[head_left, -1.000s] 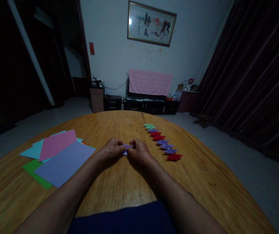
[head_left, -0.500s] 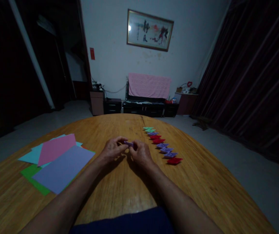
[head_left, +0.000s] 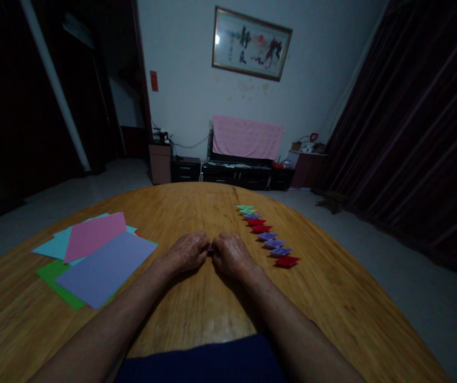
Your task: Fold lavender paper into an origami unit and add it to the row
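Note:
Between my two hands, low over the middle of the table, is a small folded purple paper (head_left: 211,250). My left hand (head_left: 191,250) has its fingers curled around the paper's left end. From the other side my right hand (head_left: 231,254) closes on its right end. Only a sliver of the paper shows, so its folded shape is mostly hidden by the fingers. To the right of my hands runs a slanting row of folded paper boats in green, purple and red, the nearest being a red paper boat (head_left: 287,261).
Colored paper sheets lie overlapping on the left, with a purple sheet (head_left: 106,268) on top beside a pink sheet (head_left: 94,236). All of this rests on a round wooden table (head_left: 188,330). Beyond it stands a low black cabinet (head_left: 232,175) against the wall.
Both hands have turned knuckles-up and lowered slightly toward the table. Their fingers have closed further, covering more of the purple paper. The view has shifted a little.

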{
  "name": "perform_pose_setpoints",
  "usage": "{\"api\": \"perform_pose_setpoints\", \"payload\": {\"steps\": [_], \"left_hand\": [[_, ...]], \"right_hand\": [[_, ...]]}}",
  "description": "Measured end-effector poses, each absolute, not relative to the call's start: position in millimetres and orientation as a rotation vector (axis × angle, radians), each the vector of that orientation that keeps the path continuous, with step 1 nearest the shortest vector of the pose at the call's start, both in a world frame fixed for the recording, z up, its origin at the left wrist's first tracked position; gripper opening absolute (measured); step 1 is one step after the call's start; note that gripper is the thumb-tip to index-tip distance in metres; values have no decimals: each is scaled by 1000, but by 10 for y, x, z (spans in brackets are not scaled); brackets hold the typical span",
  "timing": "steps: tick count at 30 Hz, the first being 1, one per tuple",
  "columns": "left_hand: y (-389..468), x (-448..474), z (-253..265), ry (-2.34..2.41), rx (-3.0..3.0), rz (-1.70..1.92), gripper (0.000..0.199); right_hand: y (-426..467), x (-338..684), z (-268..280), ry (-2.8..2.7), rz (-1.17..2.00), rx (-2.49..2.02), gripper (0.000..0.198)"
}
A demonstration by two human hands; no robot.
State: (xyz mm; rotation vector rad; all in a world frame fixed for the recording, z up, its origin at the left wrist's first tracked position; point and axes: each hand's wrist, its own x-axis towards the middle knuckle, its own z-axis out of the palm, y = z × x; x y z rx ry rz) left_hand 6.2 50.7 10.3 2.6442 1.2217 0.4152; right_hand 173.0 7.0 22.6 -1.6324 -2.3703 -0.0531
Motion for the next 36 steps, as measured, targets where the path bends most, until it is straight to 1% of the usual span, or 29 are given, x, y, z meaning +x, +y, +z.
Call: {"api": "perform_pose_setpoints", "payload": {"steps": [5,9,11,13,19,27,30,36], "left_hand": [[461,39,241,1178,2499,390,16],[416,27,339,1113,2464,351,29],[421,35,341,1135,2431,354,35],[450,50,318,1164,2388,353,35],[533,95,308,1238,2298,311,30],[528,93,328,1373,2127,333,25],[520,84,339,1434,2137,331,22],[546,95,288,1488,2243,323,24]], "right_hand": [[62,1803,318,-2357,197,-1592,19],[86,1871,324,-2336,345,-1512,24],[105,1888,292,-2287,350,-1488,26],[127,1890,254,-2242,360,-1481,25],[204,1855,177,-2115,393,-1571,19],[266,1842,130,-2092,412,-1597,20],[271,1840,135,-2105,398,-1624,20],[272,1830,147,-2101,417,-1644,20]]}}
